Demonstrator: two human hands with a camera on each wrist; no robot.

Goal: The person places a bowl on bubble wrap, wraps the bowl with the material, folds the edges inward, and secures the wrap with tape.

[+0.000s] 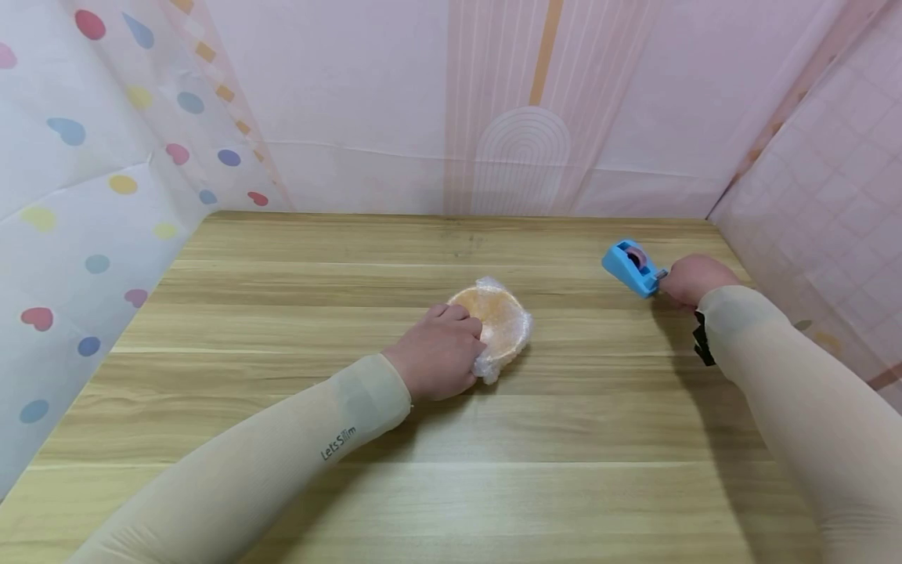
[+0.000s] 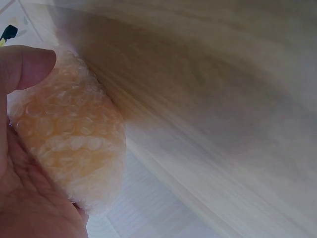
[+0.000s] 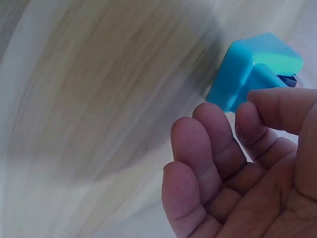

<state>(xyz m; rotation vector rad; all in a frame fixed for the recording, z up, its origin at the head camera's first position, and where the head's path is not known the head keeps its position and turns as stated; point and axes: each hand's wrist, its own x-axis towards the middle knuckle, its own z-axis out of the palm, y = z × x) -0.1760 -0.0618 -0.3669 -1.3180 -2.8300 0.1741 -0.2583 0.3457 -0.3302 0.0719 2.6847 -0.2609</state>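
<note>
My left hand [image 1: 438, 354] grips a round, orange, bowl-like thing in bubble wrap [image 1: 506, 319] near the middle of the table. In the left wrist view, the thumb lies over the bubble wrap [image 2: 74, 129] and the palm sits against its side. To the right, a blue tape dispenser [image 1: 629, 269] stands with a pinkish tape roll [image 1: 636, 257] in it. My right hand [image 1: 698, 280] is at the dispenser's cutter end, thumb and forefinger pinching the tape's end; the strip itself hardly shows. The other fingers curl loosely in the right wrist view, beside the dispenser [image 3: 247, 69].
The wood-grain table [image 1: 282, 266] reaches back to a pink and white patterned curtain [image 1: 352, 94]. More curtain stands along the left and right sides. A black strap [image 1: 702, 341] shows at the right wrist.
</note>
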